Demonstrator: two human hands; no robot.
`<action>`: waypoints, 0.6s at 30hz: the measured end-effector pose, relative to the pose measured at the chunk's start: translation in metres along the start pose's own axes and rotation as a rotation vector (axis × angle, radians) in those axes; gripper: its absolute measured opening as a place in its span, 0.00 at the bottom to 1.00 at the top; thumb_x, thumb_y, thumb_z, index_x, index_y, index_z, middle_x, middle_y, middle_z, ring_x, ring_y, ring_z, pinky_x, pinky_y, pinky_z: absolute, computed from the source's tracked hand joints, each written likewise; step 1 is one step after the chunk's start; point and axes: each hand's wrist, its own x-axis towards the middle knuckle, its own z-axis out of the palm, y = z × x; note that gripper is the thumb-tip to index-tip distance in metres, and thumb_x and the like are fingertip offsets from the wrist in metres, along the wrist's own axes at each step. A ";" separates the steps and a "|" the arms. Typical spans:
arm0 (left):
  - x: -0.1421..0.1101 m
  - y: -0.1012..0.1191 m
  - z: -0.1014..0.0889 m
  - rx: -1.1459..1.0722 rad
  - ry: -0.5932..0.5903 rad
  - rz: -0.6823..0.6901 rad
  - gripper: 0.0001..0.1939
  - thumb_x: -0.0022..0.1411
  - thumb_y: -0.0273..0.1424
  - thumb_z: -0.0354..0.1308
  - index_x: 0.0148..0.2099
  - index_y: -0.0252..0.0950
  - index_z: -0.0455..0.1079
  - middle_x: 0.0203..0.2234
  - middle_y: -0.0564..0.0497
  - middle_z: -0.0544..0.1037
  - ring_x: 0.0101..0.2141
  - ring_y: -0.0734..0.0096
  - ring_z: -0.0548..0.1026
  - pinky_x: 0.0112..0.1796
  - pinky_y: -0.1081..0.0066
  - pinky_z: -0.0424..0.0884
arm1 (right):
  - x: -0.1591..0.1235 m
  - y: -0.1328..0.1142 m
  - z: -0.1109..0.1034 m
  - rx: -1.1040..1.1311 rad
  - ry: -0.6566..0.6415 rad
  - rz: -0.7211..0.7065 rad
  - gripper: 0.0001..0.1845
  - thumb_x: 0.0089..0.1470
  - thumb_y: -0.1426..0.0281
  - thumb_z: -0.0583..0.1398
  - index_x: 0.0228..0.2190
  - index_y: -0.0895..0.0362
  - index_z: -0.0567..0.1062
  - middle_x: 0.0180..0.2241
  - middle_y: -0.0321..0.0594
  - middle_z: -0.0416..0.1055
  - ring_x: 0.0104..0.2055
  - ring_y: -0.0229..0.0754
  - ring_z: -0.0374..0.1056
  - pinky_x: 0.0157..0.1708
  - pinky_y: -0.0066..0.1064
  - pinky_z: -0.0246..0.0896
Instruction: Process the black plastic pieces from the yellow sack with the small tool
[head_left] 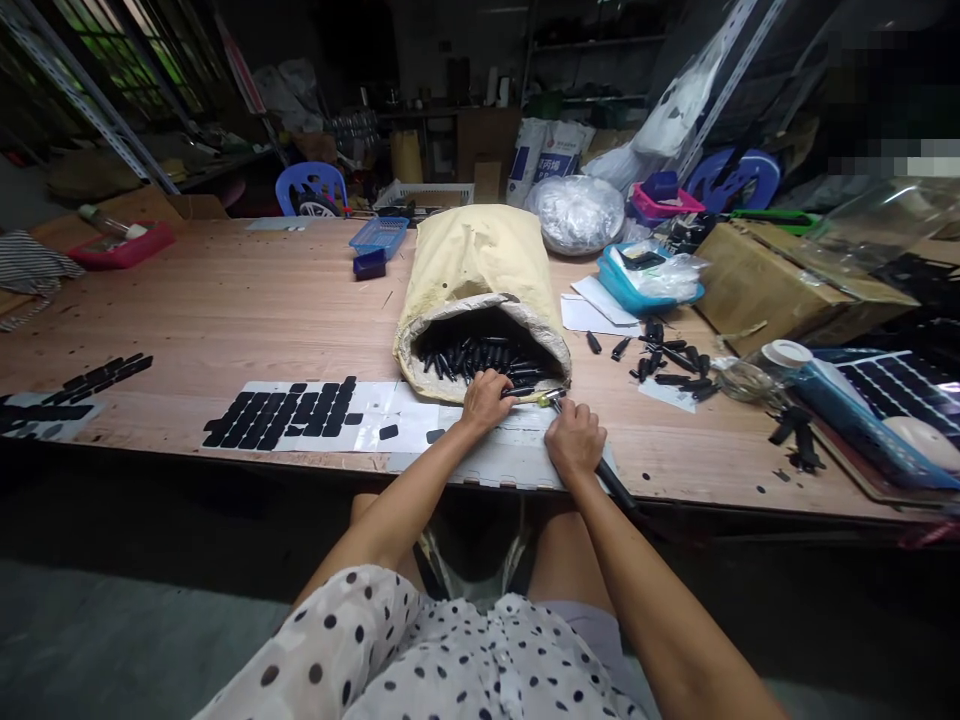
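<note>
A yellowish sack (480, 250) lies on its side, its mouth facing me and full of small, elongated black parts (484, 355). My left hand (487, 402) is at the lower edge of that mouth, fingers closed in a pinch on what looks like one black part (517, 392). Close beside it, my right hand (576, 440) is wrapped round a black-handled tool (616, 487). The tool's shiny tip points toward the left fingers; its exact kind does not show. Under both hands lies a pale grey sheet (495, 460) at the table's front edge.
Rows of flat black pieces (274, 415) lie on white paper to the left. Loose black parts (675, 360) are scattered at right, near a blue basin (637, 285) and a cardboard box (787, 280). A blue basket (379, 236) stands behind, left of the sack.
</note>
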 end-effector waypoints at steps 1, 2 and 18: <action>-0.009 -0.004 -0.002 -0.017 -0.001 0.020 0.07 0.59 0.32 0.64 0.41 0.39 0.76 0.38 0.49 0.75 0.44 0.60 0.69 0.49 0.62 0.66 | 0.000 0.000 0.000 0.002 -0.004 0.000 0.17 0.61 0.71 0.51 0.48 0.58 0.74 0.39 0.50 0.70 0.41 0.49 0.63 0.33 0.36 0.46; -0.020 -0.009 -0.004 -0.034 -0.011 0.038 0.07 0.59 0.32 0.65 0.41 0.40 0.75 0.38 0.50 0.75 0.43 0.61 0.69 0.48 0.62 0.66 | 0.000 0.001 0.000 0.005 -0.006 -0.001 0.17 0.60 0.71 0.51 0.48 0.58 0.74 0.39 0.50 0.70 0.42 0.49 0.62 0.33 0.36 0.47; -0.070 -0.039 -0.007 -0.064 -0.127 -0.088 0.08 0.56 0.34 0.67 0.40 0.42 0.78 0.38 0.51 0.77 0.46 0.59 0.69 0.50 0.61 0.64 | 0.002 0.012 -0.003 0.243 0.002 0.024 0.18 0.58 0.72 0.52 0.46 0.55 0.77 0.38 0.48 0.71 0.42 0.48 0.63 0.38 0.36 0.53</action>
